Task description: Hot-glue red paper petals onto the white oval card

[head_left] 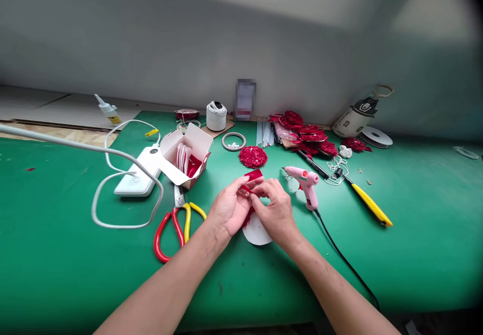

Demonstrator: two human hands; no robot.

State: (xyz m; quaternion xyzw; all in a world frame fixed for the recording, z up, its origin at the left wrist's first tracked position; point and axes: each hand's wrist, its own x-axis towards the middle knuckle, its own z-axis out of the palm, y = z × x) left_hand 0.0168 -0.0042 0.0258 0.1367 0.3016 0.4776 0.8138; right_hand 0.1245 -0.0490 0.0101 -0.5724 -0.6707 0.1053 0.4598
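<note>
Between my two hands is a small piece of red ribbon (pixel 253 175), pinched by the fingers of both. My left hand (pixel 231 205) has its palm turned up, thumb on the ribbon. From the right, my right hand (pixel 274 209) grips the ribbon's near edge with thumb and fingertips. Beneath the hands a white round disc (pixel 257 233) lies on the table, with some red material at its upper left, partly hidden. A finished-looking red ruffled rosette (pixel 253 157) rests just beyond the hands. To the right lies a pink glue gun (pixel 306 184), its nozzle pointing left.
Left of the hands are red- and yellow-handled scissors (pixel 176 227), an open box (pixel 187 159) with red and white pieces, and a white power bank (pixel 139 174) with a looping cable. Red rosettes (pixel 311 134), glue sticks (pixel 264 133) and a yellow cutter (pixel 372 205) lie behind and right.
</note>
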